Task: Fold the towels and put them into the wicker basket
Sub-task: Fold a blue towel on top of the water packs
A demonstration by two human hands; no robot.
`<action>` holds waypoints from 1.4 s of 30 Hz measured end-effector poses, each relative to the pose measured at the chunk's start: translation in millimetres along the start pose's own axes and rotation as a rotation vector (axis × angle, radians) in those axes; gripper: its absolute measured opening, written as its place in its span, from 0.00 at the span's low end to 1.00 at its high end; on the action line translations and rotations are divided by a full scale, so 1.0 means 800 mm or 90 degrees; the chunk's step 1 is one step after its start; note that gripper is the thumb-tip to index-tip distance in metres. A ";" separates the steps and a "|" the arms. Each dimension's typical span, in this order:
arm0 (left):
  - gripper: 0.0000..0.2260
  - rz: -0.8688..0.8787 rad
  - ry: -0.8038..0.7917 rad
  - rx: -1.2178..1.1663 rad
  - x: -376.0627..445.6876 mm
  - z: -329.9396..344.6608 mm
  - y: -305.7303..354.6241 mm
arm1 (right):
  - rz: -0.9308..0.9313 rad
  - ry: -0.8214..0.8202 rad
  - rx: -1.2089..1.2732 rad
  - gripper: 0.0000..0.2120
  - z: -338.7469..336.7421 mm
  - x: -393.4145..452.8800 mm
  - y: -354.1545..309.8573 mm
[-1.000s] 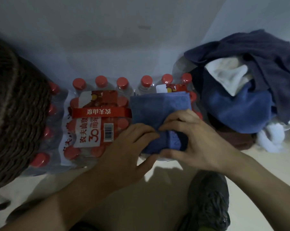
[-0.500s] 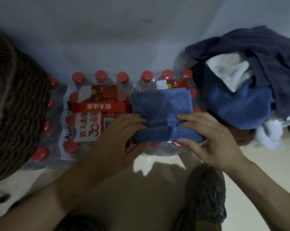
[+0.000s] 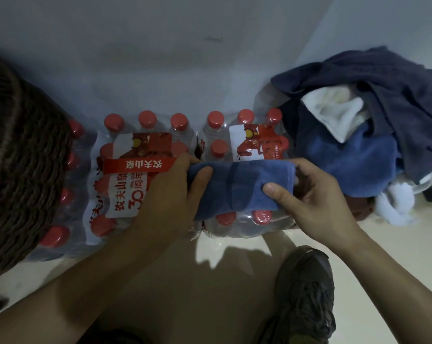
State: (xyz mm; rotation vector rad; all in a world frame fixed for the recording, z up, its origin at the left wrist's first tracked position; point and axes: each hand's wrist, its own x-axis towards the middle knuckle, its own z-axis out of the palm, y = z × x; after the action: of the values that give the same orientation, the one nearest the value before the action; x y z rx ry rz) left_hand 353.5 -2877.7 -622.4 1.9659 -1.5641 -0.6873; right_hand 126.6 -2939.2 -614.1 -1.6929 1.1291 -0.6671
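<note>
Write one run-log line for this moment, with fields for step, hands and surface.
step: folding | left hand: grips blue towel | right hand: grips it | surface: bottle packs | basket: at left

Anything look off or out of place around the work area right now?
Nothing spilled or damaged. The oddity is the work surface: the folded blue towel, held by the left hand and right hand, lies on shrink-wrapped water bottle packs, not a table. The unfolded towel pile sits heaped at right. The basket is at left.
</note>
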 end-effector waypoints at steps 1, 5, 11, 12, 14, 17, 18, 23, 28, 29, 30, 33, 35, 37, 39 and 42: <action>0.15 -0.020 -0.015 0.002 0.004 0.002 -0.001 | 0.008 0.025 -0.023 0.15 0.003 0.002 0.001; 0.13 -0.029 0.010 0.005 0.009 0.005 -0.004 | 0.053 0.126 -0.140 0.15 0.015 0.005 0.004; 0.16 0.034 -0.051 0.043 0.009 0.000 -0.008 | 0.075 0.137 -0.232 0.13 0.024 0.004 0.001; 0.20 0.031 -0.074 0.004 0.008 -0.001 -0.006 | 0.079 0.136 -0.249 0.13 0.024 0.006 -0.001; 0.25 0.033 -0.119 -0.031 0.004 -0.002 -0.003 | 0.092 0.129 -0.274 0.14 0.022 0.008 -0.004; 0.29 0.061 -0.180 -0.035 0.005 -0.003 -0.005 | 0.105 0.118 -0.325 0.11 0.020 0.009 -0.005; 0.28 0.065 -0.202 -0.036 0.006 -0.003 -0.006 | 0.108 0.113 -0.349 0.10 0.020 0.010 -0.006; 0.24 0.028 -0.285 -0.115 0.005 -0.003 -0.006 | 0.113 0.090 -0.399 0.11 0.019 0.012 -0.008; 0.24 -0.023 -0.311 -0.172 0.007 -0.009 -0.005 | 0.121 0.051 -0.422 0.15 0.006 0.013 -0.008; 0.24 -0.020 -0.296 -0.146 0.006 -0.009 -0.004 | 0.120 0.039 -0.430 0.16 0.003 0.014 -0.009; 0.24 -0.017 -0.284 -0.125 0.006 -0.011 -0.004 | 0.119 0.028 -0.434 0.17 -0.001 0.014 -0.009; 0.18 0.014 -0.271 -0.041 0.006 -0.018 -0.001 | 0.130 -0.006 -0.423 0.18 -0.011 0.016 -0.011; 0.21 0.028 -0.280 0.064 0.010 -0.024 0.000 | 0.146 -0.042 -0.409 0.20 -0.018 0.019 -0.013; 0.22 0.030 -0.304 0.102 0.012 -0.025 0.002 | 0.164 -0.069 -0.391 0.21 -0.024 0.021 -0.016; 0.20 0.032 -0.316 0.082 0.011 -0.026 0.006 | 0.169 -0.078 -0.396 0.22 -0.028 0.021 -0.017; 0.19 -0.009 -0.300 0.019 0.008 -0.028 0.013 | 0.157 -0.078 -0.396 0.18 -0.028 0.020 -0.018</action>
State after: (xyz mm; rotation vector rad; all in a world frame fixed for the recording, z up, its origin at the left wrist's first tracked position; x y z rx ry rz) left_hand 362.7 -2883.8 -599.5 1.9287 -1.8316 -1.2067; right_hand 119.9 -2961.3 -593.3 -2.0187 1.5238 -0.0441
